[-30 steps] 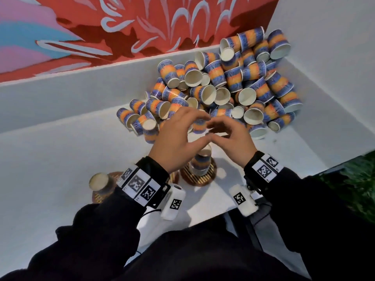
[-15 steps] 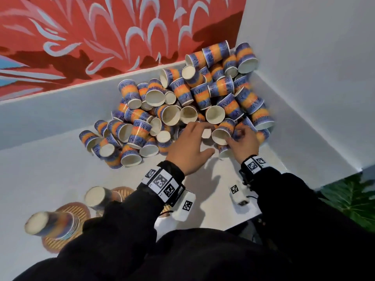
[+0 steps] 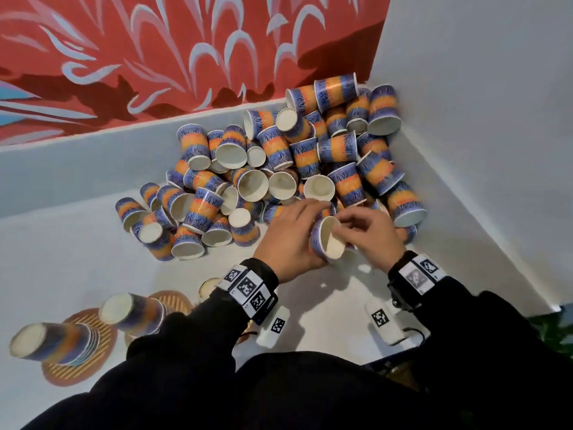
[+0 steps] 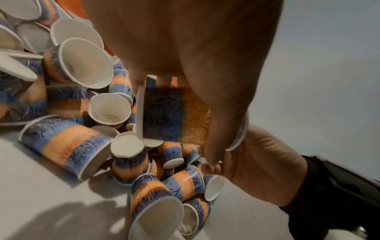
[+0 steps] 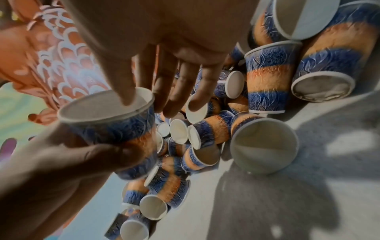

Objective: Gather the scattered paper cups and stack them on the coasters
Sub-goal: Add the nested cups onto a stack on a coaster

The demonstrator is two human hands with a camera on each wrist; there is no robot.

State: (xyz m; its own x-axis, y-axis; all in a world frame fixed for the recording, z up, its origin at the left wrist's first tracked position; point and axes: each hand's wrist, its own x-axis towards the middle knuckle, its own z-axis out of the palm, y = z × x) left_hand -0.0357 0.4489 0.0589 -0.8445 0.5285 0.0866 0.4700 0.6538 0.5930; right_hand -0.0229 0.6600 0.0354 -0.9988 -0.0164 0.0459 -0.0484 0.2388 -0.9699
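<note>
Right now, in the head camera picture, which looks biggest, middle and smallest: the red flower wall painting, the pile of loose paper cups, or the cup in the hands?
1. Red flower wall painting
2. Pile of loose blue-and-orange paper cups
3. Held blue-and-orange paper cup

Mural-walled (image 3: pixel 155 57) room, white corner

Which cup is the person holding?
The cup gripped by the left hand, off the pile, mouth toward us; the right hand pinches its rim.

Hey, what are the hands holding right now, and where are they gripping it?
One paper cup: the left hand wraps its side wall, and the right hand pinches its rim, thumb inside the mouth.
</note>
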